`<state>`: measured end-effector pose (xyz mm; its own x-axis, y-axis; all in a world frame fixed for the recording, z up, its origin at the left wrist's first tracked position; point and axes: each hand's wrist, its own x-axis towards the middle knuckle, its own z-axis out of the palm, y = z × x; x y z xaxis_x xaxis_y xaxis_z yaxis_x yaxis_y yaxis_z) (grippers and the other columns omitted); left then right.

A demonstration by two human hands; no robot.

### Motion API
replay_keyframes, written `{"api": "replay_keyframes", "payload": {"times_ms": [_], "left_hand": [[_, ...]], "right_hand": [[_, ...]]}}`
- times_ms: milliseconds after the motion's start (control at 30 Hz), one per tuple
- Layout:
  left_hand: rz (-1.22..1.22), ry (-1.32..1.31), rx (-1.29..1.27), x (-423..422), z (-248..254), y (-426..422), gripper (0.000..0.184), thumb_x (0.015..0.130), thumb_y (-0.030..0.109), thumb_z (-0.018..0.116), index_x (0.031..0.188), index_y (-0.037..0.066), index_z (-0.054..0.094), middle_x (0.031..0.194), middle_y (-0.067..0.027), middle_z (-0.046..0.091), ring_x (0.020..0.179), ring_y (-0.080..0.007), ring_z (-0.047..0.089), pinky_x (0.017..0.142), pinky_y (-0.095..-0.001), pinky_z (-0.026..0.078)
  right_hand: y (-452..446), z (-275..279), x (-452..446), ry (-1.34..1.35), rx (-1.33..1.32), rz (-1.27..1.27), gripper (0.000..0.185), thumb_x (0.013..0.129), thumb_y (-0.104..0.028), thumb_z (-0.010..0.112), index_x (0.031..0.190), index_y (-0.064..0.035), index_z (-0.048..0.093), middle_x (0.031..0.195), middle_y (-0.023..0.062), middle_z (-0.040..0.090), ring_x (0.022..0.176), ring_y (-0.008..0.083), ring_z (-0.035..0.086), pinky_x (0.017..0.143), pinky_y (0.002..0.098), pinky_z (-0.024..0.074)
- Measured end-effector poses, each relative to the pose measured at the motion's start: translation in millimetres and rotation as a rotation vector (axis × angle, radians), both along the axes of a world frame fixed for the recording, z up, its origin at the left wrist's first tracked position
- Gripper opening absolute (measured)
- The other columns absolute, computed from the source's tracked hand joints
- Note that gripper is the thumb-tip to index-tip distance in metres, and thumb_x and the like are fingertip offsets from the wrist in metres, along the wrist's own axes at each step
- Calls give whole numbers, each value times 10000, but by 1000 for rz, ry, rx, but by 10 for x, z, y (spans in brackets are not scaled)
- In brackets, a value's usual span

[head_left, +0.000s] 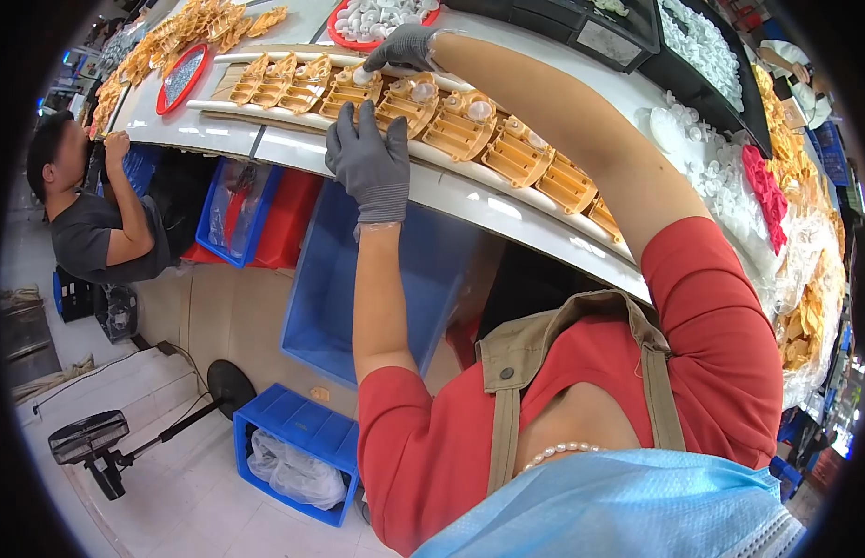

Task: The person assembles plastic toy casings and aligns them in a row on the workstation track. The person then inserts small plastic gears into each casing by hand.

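A row of yellow plastic housings point(460, 128) lies in a long rack with pale rails, and several of them carry white round plastic pieces. My left hand point(369, 166), in a grey glove, is open with its fingers spread. Its fingertips touch the near edge of one yellow housing point(347, 93). From the far side my right hand point(405, 48), also in a grey glove, reaches over the row with its fingers bent down and together. Those fingertips are on a white round plastic piece point(362, 77) in the same housing, partly covering it.
Beyond the rack stands a red basket point(337, 35) of white parts; another red tray point(163, 100) holds small metal bits. Black bins point(646, 63) and loose white parts point(698, 139) are at the right. A blue bin point(307, 316) sits below the table edge. Another person point(102, 223) sits at the left.
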<state>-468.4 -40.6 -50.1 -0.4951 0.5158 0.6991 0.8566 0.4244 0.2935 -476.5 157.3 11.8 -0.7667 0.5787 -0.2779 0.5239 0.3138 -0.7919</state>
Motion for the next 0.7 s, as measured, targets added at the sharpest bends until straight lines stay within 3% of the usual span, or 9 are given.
{"api": "replay_keyframes", "payload": {"times_ms": [100, 200, 300, 500, 700], "left_hand": [[-3, -6, 4, -6, 2, -2, 488, 909, 475, 567, 1183, 76, 629, 1239, -183, 569, 1108, -394, 524, 914, -493, 438], [0, -2, 0, 2, -3, 0, 482, 906, 465, 574, 1175, 69, 632, 1237, -184, 569, 1105, -391, 525, 913, -495, 436], [-3, 2, 6, -3, -9, 1, 470, 901, 450, 586, 1168, 66, 635, 1235, -185, 570, 1103, -391, 526, 914, -494, 435], [-8, -7, 7, 3, 1, 3, 453, 896, 430, 598, 1165, 68, 637, 1238, -185, 569, 1106, -393, 524, 917, -494, 434], [-15, -9, 2, 5, -10, 0, 467, 892, 431, 603, 1171, 57, 625, 1246, -186, 551, 1109, -392, 516, 912, -498, 424]], "right_hand": [[59, -56, -25, 10, 43, 3, 394, 680, -362, 802, 949, -78, 750, 917, 78, 706, 766, 173, 634, 681, 300, 514], [121, -145, -108, 61, 276, 72, 416, 693, -348, 790, 1010, -84, 743, 991, 73, 716, 885, 178, 658, 783, 298, 514], [121, -161, -34, 139, 199, 222, 430, 751, -334, 781, 1071, -55, 712, 987, 74, 707, 904, 152, 638, 813, 268, 491], [-39, -32, 85, 67, 241, 249, 374, 791, -321, 735, 1099, -110, 714, 1005, 66, 717, 908, 155, 661, 841, 273, 501], [-191, 97, 138, 80, 426, 164, 321, 814, -315, 632, 1054, -123, 722, 955, 86, 723, 919, 224, 682, 857, 339, 506]]}}
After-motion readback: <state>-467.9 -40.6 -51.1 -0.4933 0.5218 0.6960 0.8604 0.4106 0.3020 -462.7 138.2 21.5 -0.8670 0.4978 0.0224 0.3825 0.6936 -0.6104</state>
